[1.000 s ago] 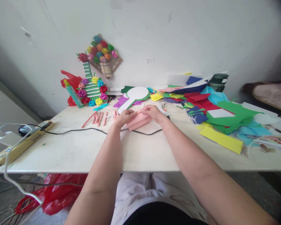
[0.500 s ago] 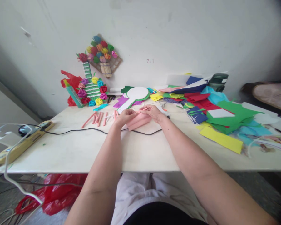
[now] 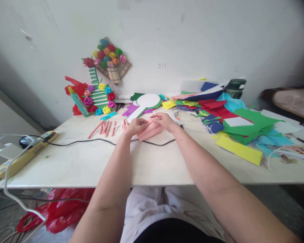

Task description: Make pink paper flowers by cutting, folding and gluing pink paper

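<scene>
A sheet of pink crepe paper (image 3: 150,132) lies slanted at the middle of the table, between my hands. My left hand (image 3: 138,125) pinches its far left edge. With thumb and fingertips, my right hand (image 3: 164,120) grips the far right part of the same edge. The edge looks rolled or folded, but fingers partly cover it. Just left of my hands lie several thin pink paper rolls (image 3: 106,128). Behind my hands rests a white round-headed cutout (image 3: 148,100) with a long handle, on green and purple paper.
A black cable (image 3: 76,142) runs under the pink paper from a power strip (image 3: 27,153) on the left. Paper-flower crafts (image 3: 101,96) and a glue bottle (image 3: 79,103) stand at back left. Coloured sheets (image 3: 248,126) and a dark green bottle (image 3: 235,88) lie right.
My right fingers have shifted slightly to the left along the paper's far edge, and their grip has changed a little. The paper stays in nearly the same place.
</scene>
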